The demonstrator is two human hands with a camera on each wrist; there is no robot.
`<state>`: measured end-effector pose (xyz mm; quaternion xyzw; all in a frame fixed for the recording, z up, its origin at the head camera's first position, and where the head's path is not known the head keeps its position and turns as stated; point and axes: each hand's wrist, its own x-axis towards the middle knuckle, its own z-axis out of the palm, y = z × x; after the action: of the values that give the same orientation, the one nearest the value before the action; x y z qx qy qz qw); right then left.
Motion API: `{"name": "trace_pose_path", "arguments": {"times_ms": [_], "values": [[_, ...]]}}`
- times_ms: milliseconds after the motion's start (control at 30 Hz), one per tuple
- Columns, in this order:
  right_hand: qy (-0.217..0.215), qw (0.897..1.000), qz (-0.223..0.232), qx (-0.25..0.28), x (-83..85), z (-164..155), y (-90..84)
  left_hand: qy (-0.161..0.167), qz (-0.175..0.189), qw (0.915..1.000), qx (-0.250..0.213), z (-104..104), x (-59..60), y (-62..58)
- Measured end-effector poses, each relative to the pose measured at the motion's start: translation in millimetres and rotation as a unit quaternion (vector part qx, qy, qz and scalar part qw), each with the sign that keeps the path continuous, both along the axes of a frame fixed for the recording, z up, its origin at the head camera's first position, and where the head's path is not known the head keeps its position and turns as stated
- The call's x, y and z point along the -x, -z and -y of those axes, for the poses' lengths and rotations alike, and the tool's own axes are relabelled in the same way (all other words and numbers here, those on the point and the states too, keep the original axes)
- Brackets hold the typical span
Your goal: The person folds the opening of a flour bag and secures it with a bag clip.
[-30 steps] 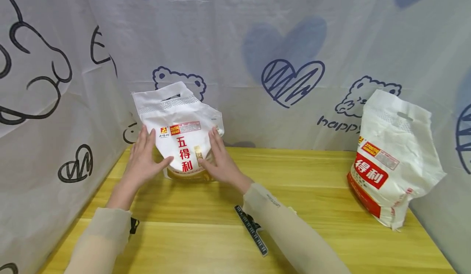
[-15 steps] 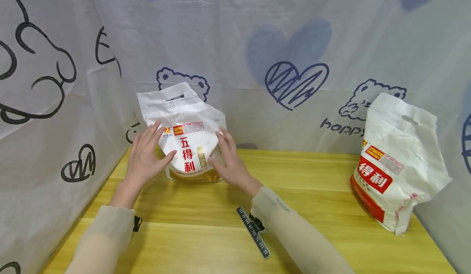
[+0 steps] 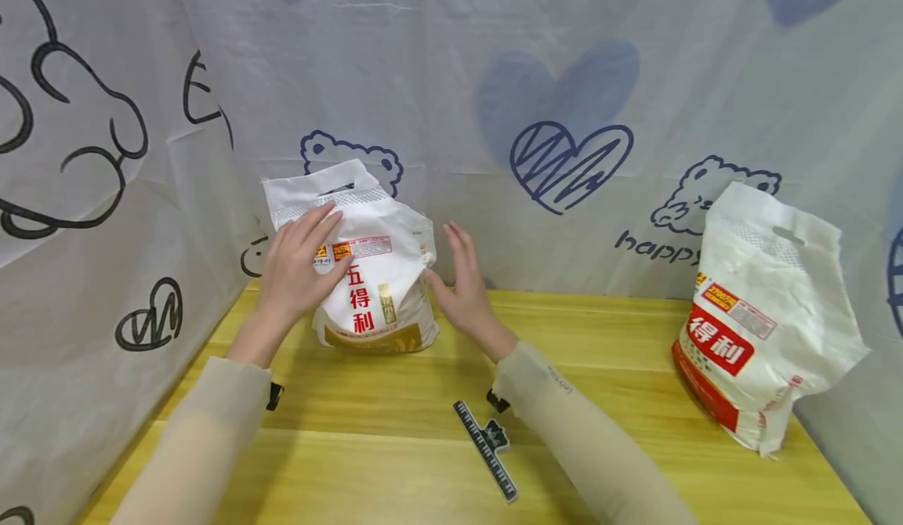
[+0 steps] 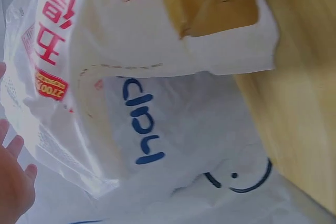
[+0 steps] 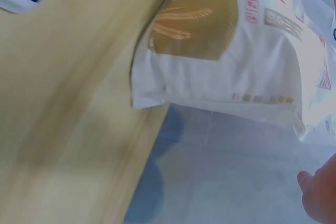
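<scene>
White cloth printed with hearts and bears hangs round a yellow wooden desk (image 3: 395, 462) in the head view. At the back left corner stands a crinkly white plastic flour bag (image 3: 367, 274), upright, red characters down its front, a gold band at the base, a cut-out handle on top. Left hand (image 3: 299, 270) lies flat on the bag's upper front, fingers straight and spread, no curl in that grip. Right hand (image 3: 462, 290) is at the bag's right edge, fingers straight and together, thumb just touching the plastic. Sheer beige sleeves cover both forearms. A flat black ruler (image 3: 485, 450) lies near the right sleeve. Well apart, at the far right, a second bag (image 3: 758, 317) leans tilted against the cloth.

Left wrist view: the bag (image 4: 131, 40) fills the frame, glossy and wrinkled, cloth behind it, straight fingertips (image 4: 16, 182) at the lower left.

Right wrist view: blurred; the bag's (image 5: 247, 51) sealed bottom corner sits on the wood, gold wheat print showing, one fingertip (image 5: 320, 192) at the edge.
</scene>
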<state>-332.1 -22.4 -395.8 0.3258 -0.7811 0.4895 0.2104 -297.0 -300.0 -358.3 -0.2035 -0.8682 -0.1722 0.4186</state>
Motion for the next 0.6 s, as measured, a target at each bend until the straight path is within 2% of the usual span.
{"name": "trace_pose_path", "arguments": {"times_ms": [300, 600], "values": [[-0.001, 0.998, 0.051, 0.041, 17.5, 0.3, -17.0, 0.032, -0.011, 0.9992, 0.02, -13.8, 22.1, -27.2], [-0.015, 0.997, 0.076, 0.017, 36.5, 3.3, -27.8, 0.019, 0.04, 0.9979, 0.047, -20.1, 44.7, -50.0]]}}
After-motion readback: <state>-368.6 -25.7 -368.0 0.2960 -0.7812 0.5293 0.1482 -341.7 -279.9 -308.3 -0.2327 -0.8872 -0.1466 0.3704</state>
